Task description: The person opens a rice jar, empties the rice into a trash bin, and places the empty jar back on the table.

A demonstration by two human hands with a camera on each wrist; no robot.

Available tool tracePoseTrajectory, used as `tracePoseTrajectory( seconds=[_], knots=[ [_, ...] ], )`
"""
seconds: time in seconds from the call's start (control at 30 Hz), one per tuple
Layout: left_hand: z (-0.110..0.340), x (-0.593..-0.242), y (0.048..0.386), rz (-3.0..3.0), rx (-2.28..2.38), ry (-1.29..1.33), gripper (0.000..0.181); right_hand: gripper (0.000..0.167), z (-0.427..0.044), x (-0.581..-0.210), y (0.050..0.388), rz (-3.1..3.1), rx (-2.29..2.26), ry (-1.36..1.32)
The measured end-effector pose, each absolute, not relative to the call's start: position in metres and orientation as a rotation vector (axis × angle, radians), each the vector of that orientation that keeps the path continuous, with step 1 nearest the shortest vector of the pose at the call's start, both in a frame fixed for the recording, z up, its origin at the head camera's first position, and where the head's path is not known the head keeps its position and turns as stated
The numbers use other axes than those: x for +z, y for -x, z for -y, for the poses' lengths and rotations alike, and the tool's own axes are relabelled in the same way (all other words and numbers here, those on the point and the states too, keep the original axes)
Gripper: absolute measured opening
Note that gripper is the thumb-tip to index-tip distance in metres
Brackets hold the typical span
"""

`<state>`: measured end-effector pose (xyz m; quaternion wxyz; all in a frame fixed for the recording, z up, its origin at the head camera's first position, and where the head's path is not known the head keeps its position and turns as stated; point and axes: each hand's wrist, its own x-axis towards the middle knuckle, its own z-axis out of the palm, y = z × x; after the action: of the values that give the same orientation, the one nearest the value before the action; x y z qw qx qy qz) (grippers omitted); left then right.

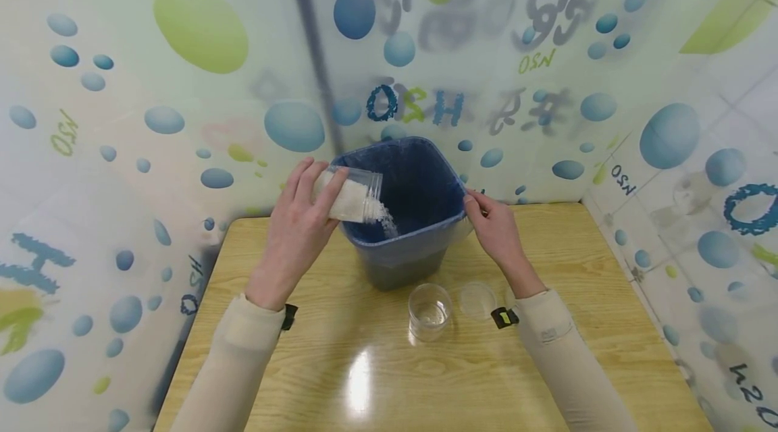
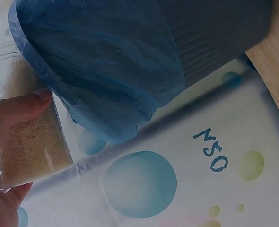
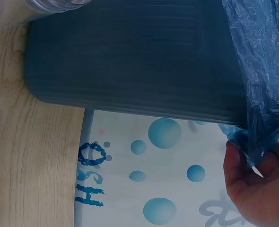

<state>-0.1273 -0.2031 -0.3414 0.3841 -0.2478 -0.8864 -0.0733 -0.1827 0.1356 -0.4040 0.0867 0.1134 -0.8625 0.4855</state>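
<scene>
My left hand (image 1: 296,223) grips a clear jar (image 1: 358,192) of white rice, tipped sideways over the dark blue trash bin (image 1: 404,270). Grains of rice (image 1: 386,221) spill from the jar's mouth into the bin. In the left wrist view, the thumb lies along the jar (image 2: 40,146) beside the hanging bag edge. A thin blue trash bag (image 3: 267,71) lines the bin and folds over its rim. At the bin's right corner, my right hand (image 1: 497,233) pinches the bag's edge between thumb and fingers. The bottom of the bin's inside is too dark to make out.
On the wooden table (image 1: 316,351), a second clear jar (image 1: 429,317) stands open in front of the bin. A clear round lid (image 1: 477,300) lies to its right. Behind the bin rises a wall (image 1: 243,101) printed with blue and green dots.
</scene>
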Motion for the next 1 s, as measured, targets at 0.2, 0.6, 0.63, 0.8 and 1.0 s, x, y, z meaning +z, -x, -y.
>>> tracePoseTrajectory(
  seconds=[0.2,0.6,0.63,0.8,1.0],
  knots=[
    [0.2018,-0.3412,0.1272,2.253,-0.188,0.635,0.084,0.048,-0.1351,-0.4039,0.1836,2.583,1.451,-0.317],
    [0.2006,-0.3392,0.1257,2.291,-0.149,0.651,0.084,0.048,-0.1361,-0.4042,0.1833,2.585,1.454,-0.336],
    [0.2005,-0.3393,0.1255,2.292,-0.145,0.652,0.084,0.048,-0.1361,-0.4044,0.1836,2.587,1.450,-0.337],
    [0.2000,-0.3396,0.1252,2.300,-0.145,0.658,0.083,0.048,-0.1355,-0.4044,0.1840,2.587,1.451,-0.332],
    [0.1995,-0.3394,0.1256,2.299,-0.137,0.667,0.086,0.048,-0.1357,-0.4047,0.1840,2.595,1.456,-0.320]
  ],
)
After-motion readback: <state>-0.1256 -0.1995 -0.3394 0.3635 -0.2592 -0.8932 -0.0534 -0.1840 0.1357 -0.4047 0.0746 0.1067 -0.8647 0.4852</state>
